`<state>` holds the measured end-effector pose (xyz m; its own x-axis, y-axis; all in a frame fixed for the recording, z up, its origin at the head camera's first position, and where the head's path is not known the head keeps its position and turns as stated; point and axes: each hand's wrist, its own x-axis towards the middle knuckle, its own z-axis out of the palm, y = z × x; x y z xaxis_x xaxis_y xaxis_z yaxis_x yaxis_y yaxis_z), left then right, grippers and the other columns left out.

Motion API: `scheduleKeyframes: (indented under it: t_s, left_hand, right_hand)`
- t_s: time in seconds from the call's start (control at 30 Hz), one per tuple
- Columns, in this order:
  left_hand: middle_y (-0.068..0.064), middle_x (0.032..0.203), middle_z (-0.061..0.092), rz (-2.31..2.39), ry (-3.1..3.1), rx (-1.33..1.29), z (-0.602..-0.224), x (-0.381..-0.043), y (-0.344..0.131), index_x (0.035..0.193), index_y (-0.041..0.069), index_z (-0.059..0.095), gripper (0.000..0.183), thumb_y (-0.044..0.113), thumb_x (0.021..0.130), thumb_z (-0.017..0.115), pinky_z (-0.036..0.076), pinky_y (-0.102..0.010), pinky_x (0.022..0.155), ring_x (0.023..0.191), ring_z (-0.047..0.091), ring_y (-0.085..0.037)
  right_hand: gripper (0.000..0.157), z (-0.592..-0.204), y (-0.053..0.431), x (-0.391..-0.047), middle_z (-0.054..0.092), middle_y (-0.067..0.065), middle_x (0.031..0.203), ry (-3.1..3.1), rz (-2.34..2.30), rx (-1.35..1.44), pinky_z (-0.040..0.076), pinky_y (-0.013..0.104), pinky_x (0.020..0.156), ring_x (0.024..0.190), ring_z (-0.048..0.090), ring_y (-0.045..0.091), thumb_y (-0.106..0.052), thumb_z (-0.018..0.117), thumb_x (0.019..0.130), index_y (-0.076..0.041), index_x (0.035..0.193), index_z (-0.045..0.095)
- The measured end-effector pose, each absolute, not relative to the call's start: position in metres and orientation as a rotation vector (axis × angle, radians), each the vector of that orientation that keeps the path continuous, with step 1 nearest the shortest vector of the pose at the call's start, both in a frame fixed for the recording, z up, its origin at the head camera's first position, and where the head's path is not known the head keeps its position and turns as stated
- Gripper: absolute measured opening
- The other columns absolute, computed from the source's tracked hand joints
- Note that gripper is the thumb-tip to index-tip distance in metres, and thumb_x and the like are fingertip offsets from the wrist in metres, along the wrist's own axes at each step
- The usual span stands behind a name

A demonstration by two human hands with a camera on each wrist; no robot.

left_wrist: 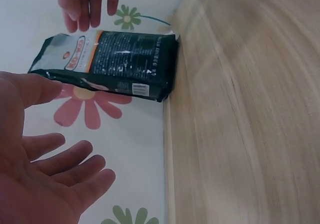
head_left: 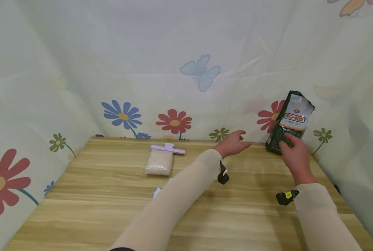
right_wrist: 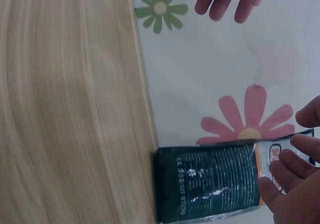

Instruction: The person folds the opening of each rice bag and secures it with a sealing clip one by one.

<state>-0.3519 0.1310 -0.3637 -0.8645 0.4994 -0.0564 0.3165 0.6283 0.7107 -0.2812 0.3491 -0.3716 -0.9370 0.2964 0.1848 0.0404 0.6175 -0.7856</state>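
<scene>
On the far right of the table (head_left: 95,202), a dark KO-KO bag (head_left: 294,120) is standing tilted, neither hand gripping it.
I am seeing the left hand (head_left: 232,143) hanging left of the bag, fingers spread, holding nothing; the right hand (head_left: 297,158) is hovering before its lower face, fingers loosely parted, and I cannot tell whether any tip is touching. My worry: a topple or skid, since the bag is leaning and a one-sided nudge from either hand could be starting it. Wood grain is running left to right across the table; a clear pouch (head_left: 159,164) with a lilac clip (head_left: 167,149) across its far end is lying farther left, and something pale blue (head_left: 156,192) is peeking from behind the left sleeve (head_left: 177,199). Flowered cloth (head_left: 142,52) is walling the far side and both flanks.
</scene>
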Motion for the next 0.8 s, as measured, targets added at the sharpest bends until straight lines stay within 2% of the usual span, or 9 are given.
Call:
scheduleKeyframes:
  t_s: [0.23,0.43,0.57,0.8]
  left_hand:
    - [-0.006,0.139,0.056,1.007,2.654,0.664,-0.369,-0.361,0.142,0.149,0.018,0.037,0.061,0.042,0.096,0.055,0.047,-0.031,0.1,0.123,0.057,-0.017]
    - [-0.008,0.139,0.057,0.963,2.681,0.68,-0.374,-0.367,0.149,0.148,0.014,0.038,0.061,0.039,0.096,0.055,0.047,-0.029,0.1,0.125,0.056,-0.017]
    - [-0.007,0.139,0.057,0.95,2.682,0.664,-0.379,-0.37,0.151,0.148,0.014,0.037,0.061,0.04,0.096,0.055,0.047,-0.028,0.1,0.126,0.056,-0.016]
    - [-0.006,0.137,0.059,0.935,2.692,0.67,-0.381,-0.374,0.158,0.147,0.015,0.039,0.061,0.041,0.095,0.055,0.047,-0.025,0.099,0.124,0.057,-0.014]
  right_hand:
    - [0.055,-0.374,0.362,-0.285,0.034,0.027,0.151,-2.554,1.222,-0.349,0.035,0.062,0.102,0.133,0.037,0.049,-0.03,0.037,0.101,-0.006,0.15,0.033]
    - [0.055,-0.374,0.373,-0.291,0.035,0.024,0.152,-2.541,1.226,-0.429,0.038,0.06,0.1,0.132,0.041,0.047,-0.029,0.039,0.1,-0.009,0.151,0.032]
    - [0.056,-0.375,0.381,-0.296,0.036,0.023,0.152,-2.529,1.228,-0.473,0.036,0.059,0.105,0.135,0.039,0.044,-0.028,0.04,0.099,-0.008,0.151,0.032]
    - [0.061,-0.375,0.391,-0.303,0.026,0.019,0.157,-2.531,1.288,-0.541,0.03,0.06,0.11,0.143,0.027,0.042,-0.032,0.038,0.099,-0.01,0.154,0.023]
